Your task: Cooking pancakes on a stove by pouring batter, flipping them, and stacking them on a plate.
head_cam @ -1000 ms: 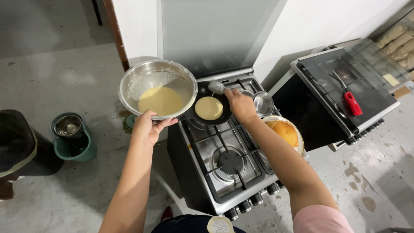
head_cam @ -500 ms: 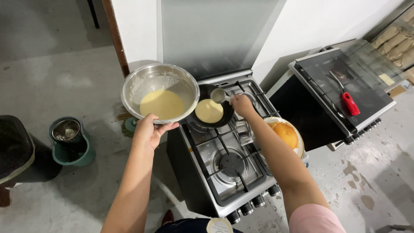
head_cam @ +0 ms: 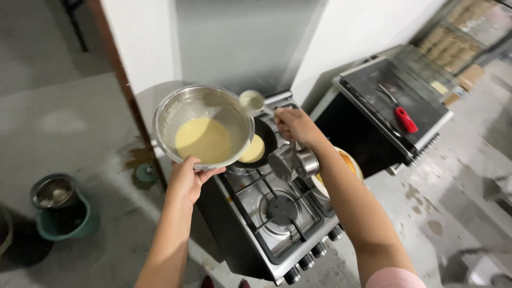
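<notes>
My left hand [head_cam: 188, 180] grips the near rim of a steel mixing bowl [head_cam: 172, 112] and holds it up left of the stove; the bowl is partly filled with pale yellow batter [head_cam: 202, 140]. My right hand [head_cam: 295, 125] holds the handle of a small ladle [head_cam: 252, 100], whose cup hovers at the bowl's right rim. Just below, a dark frying pan [head_cam: 268, 140] sits on the back left burner with a round of batter [head_cam: 254, 150] cooking in it.
A gas stove [head_cam: 277, 213] has a small steel pot [head_cam: 292, 162] on its right side and a bowl of orange food [head_cam: 346, 166] beyond it. To the right stands a dark appliance top [head_cam: 389, 96] with a red-handled tool [head_cam: 406, 120]. A green bucket [head_cam: 69, 218] stands on the floor at left.
My right hand lifted the ladle from over the pan up and left to the bowl's rim. The bowl stayed raised in my left hand and now sits closer to the pan.
</notes>
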